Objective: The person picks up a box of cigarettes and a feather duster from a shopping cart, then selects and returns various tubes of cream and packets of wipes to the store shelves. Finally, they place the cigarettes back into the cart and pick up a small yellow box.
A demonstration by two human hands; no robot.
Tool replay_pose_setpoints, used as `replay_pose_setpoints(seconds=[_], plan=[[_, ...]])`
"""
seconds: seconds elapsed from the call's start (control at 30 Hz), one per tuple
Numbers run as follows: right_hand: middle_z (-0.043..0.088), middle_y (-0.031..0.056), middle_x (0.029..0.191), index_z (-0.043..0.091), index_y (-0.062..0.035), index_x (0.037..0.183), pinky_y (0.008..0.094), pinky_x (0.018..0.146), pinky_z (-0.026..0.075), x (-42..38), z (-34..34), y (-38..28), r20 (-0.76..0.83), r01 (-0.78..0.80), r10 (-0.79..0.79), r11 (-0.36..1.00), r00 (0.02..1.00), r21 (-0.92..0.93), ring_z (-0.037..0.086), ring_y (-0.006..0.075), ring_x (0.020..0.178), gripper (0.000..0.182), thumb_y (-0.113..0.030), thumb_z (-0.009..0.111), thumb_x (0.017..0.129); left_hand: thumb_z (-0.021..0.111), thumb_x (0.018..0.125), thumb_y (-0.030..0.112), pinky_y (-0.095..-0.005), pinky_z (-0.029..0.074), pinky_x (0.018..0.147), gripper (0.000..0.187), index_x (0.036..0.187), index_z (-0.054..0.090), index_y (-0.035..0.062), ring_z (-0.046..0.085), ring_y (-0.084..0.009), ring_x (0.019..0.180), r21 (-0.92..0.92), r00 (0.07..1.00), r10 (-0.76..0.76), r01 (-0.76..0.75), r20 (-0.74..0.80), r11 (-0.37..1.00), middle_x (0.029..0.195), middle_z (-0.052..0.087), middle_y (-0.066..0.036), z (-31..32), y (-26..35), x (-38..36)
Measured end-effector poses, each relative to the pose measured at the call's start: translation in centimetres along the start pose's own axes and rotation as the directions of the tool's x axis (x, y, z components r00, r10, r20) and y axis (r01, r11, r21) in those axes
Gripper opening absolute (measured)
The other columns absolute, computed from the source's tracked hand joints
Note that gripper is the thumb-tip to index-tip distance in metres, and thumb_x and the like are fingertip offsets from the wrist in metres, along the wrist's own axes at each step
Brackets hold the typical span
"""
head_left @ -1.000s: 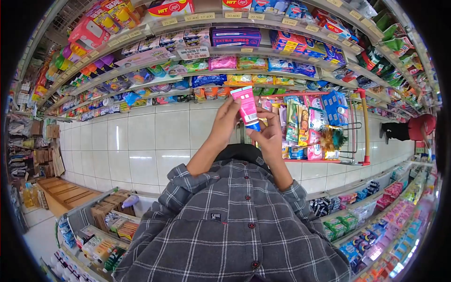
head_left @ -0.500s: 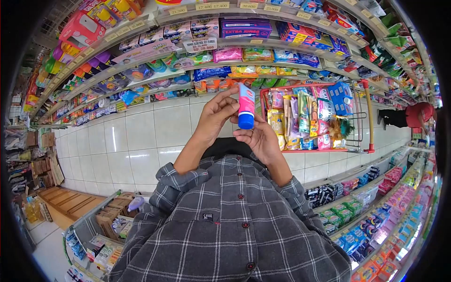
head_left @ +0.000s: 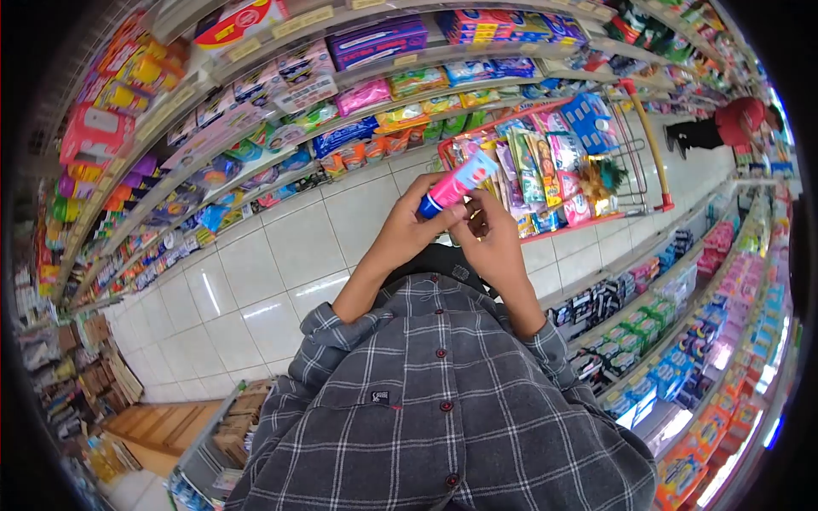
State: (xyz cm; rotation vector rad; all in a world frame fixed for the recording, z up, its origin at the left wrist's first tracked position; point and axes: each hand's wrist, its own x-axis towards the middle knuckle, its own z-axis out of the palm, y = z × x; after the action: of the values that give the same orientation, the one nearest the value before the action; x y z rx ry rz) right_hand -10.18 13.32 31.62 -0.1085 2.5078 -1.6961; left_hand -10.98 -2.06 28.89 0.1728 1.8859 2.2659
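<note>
1. The tube (head_left: 460, 180) is held up in front of the person's torso, between the two hands. It is pink with a pale blue end, and tilts so that the pale end points up and to the right in the view, while its blue cap (head_left: 430, 207) points down and to the left.
2. The left hand (head_left: 407, 228) is closed on the tube near the cap, its thumb lying along the lower side.
3. The right hand (head_left: 496, 240) has its fingers curled in, the fingertips at the tube's lower right side. Whether they clamp it or only touch it, I cannot tell.
4. Just beyond the hands, to the right, the cart (head_left: 582, 223) stands on the tiled floor (head_left: 298, 243). It holds many packets (head_left: 532, 170), a blue pack (head_left: 588, 123) and a feathery brown and green item (head_left: 601, 178); its handle (head_left: 648, 149) is yellow.
5. Ahead, the shelves (head_left: 375, 70) carry boxes and bright packets, a purple box (head_left: 377, 43) among them.
6. At the far right, another person (head_left: 738, 122) in a red top and dark trousers is near the shelving.
7. At the lower left there is a wooden piece (head_left: 166, 426).
</note>
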Motion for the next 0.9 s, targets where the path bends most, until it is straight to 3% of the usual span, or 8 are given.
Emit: replay_pose_setpoints(seconds=[0.17,0.27,0.47,0.53,0.57,0.67,0.83,0.9], plan=[[0.057,0.001,0.077,0.059,0.0026,0.106,0.0201,0.053,0.04,-0.4,-1.8,2.3,-0.105,-0.048,0.09,0.935,0.99,0.352,0.05,0.0038,0.06,0.027,-0.016,0.068,0.088,0.055,0.098,0.025,-0.0245,0.048,0.078,0.032,0.115,0.056,-0.0014,0.058,-0.0084,0.089,-0.117,0.991,-0.121,0.128,0.062,0.985,0.097,0.062,-0.004,1.4,-2.3,1.0],[0.057,-0.0011,0.072,0.06,0.0009,0.098,0.0199,0.051,0.037,-0.1,-5.1,2.9,-0.002,-0.224,0.244,0.893,0.97,0.39,0.049,0.0027,0.059,0.02,-0.017,0.065,0.091,0.054,0.098,0.025,-0.0248,0.049,0.079,0.033,0.116,0.056,-0.0025,0.06,-0.0097,0.089,-0.134,0.956,-0.226,0.253,0.187,0.958,0.098,0.063,-0.005,3.5,-2.5,1.0],[0.057,0.0005,0.066,0.058,-0.0002,0.085,0.0208,0.049,0.036,1.0,-9.5,4.2,0.083,-0.216,0.205,0.808,0.975,0.549,0.05,0.0041,0.056,0.018,-0.016,0.064,0.091,0.054,0.098,0.021,-0.0264,0.05,0.08,0.032,0.119,0.054,-0.0031,0.064,-0.0139,0.09,-0.27,0.933,-0.288,0.34,0.216,0.901,0.103,0.065,-0.008,8.1,-2.1,2.7],[0.057,0.0004,0.065,0.058,-0.0002,0.082,0.0211,0.049,0.036,1.8,-10.7,5.9,0.09,-0.186,0.164,0.799,0.982,0.572,0.05,0.0044,0.056,0.02,-0.017,0.066,0.09,0.055,0.097,0.02,-0.027,0.051,0.079,0.032,0.119,0.055,-0.0033,0.064,-0.0136,0.09,-0.221,0.946,-0.28,0.312,0.163,0.924,0.103,0.065,-0.009,9.5,-2.1,3.4],[0.056,-0.0005,0.064,0.058,-0.0001,0.08,0.0223,0.048,0.037,2.2,-11.4,7.1,0.041,-0.099,0.089,0.91,0.995,0.404,0.05,0.0042,0.055,0.025,-0.021,0.068,0.089,0.056,0.097,0.019,-0.0273,0.051,0.079,0.032,0.119,0.055,-0.0034,0.064,-0.0134,0.09,-0.194,0.952,-0.274,0.297,0.137,0.935,0.103,0.065,-0.009,10.0,-2.2,3.7],[0.055,-0.0011,0.063,0.06,-0.0002,0.081,0.0229,0.049,0.038,3.3,-12.7,8.8,0.189,-0.21,0.147,0.903,0.971,0.376,0.05,0.004,0.056,0.029,-0.027,0.068,0.088,0.057,0.095,0.017,-0.0282,0.052,0.078,0.031,0.118,0.056,-0.0035,0.064,-0.0136,0.09,-0.069,0.94,-0.317,0.327,0.127,0.943,0.102,0.066,-0.01,10.9,-2.8,4.4],[0.058,0.003,0.066,0.064,0.0003,0.088,0.0247,0.052,0.041,4.9,-14.6,10.7,0.365,-0.208,0.067,0.908,0.928,0.362,0.052,0.0072,0.056,0.029,-0.029,0.066,0.089,0.059,0.094,0.016,-0.0299,0.054,0.075,0.033,0.12,0.054,-0.0028,0.065,-0.0159,0.087,-0.081,0.919,-0.388,0.392,0.065,0.916,0.098,0.066,-0.011,13.1,-3.2,5.0],[0.058,0.0007,0.07,0.064,0.0,0.096,0.0244,0.057,0.041,5.4,-14.9,13.7,0.292,-0.098,0.0,0.942,0.956,0.321,0.051,0.0061,0.062,0.03,-0.029,0.064,0.091,0.059,0.093,0.016,-0.0307,0.055,0.073,0.036,0.123,0.052,-0.0025,0.066,-0.0172,0.086,-0.113,0.89,-0.457,0.455,0.01,0.883,0.098,0.066,-0.011,14.1,-3.1,4.9]])
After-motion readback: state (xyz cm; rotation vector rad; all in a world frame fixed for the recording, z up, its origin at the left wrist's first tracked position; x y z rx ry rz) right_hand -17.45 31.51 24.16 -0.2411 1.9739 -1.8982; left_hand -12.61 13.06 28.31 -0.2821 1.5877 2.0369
